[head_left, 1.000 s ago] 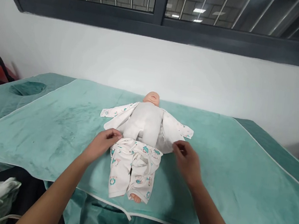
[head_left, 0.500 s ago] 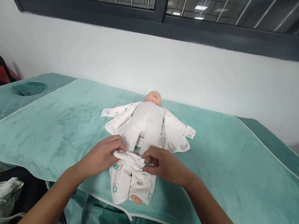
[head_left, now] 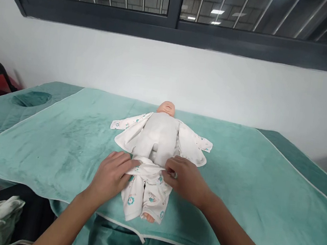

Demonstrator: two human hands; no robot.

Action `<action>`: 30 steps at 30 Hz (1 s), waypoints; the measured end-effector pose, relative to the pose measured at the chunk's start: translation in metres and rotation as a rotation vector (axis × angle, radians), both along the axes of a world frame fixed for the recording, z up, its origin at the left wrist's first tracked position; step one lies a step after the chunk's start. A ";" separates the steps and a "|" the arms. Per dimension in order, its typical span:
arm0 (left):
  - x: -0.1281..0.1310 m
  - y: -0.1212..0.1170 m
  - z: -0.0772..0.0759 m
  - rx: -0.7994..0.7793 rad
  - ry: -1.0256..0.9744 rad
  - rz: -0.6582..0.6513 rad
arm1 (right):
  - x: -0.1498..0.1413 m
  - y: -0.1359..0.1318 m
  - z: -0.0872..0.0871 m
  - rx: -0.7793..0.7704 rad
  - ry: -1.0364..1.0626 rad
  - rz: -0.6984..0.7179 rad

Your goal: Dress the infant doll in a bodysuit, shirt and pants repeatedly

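The fingers of our left hand (head_left: pixel 112 175) and right hand (head_left: pixel 188 181) pinched opposite sides of the waistband (head_left: pixel 148 171) of white cloth trousers with teal prints (head_left: pixel 131 204), bunched between them. Just beyond lay a white-bodied, pink-headed baby doll (head_left: pixel 160 132); beneath, a green plush blanket (head_left: pixel 243 181). We judged the step as easing the waistband along the legs, the next move calling for even tension.

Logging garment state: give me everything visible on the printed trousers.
The trousers are small, white and soft-looking, probably knit fabric, with scattered teal and pinkish prints. They sit partway up the legs of the doll, waist bunched below its hips. Both trouser legs point toward the camera over the green mat; toes show at the right-hand hem in the picture. The left hand and right hand grip opposite sides of the waist.
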State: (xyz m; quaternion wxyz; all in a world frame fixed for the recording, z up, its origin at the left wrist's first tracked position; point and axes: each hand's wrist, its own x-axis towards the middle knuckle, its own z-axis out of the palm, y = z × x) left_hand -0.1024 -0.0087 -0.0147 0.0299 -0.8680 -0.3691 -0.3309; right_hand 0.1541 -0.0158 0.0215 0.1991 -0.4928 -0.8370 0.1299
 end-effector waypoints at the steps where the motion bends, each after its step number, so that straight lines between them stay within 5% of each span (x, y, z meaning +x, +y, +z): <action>1: 0.001 -0.001 0.003 -0.075 0.011 -0.011 | -0.001 0.000 0.000 0.026 0.052 -0.019; 6: 0.013 0.002 0.033 -0.586 0.027 -0.019 | -0.010 0.001 -0.005 -0.097 0.400 -0.079; 9: 0.018 0.009 0.047 -0.749 0.017 -0.039 | -0.012 0.007 -0.008 -0.267 0.535 -0.028; 15: 0.029 0.023 0.058 -0.806 0.026 -0.122 | -0.005 0.019 -0.005 -0.521 0.767 0.085; 23: 0.030 0.045 0.044 -0.698 -0.249 0.125 | 0.007 0.031 0.008 -0.419 0.498 0.025; 30: 0.013 0.053 0.020 -0.592 0.059 0.203 | 0.034 0.041 -0.013 -0.477 0.361 0.035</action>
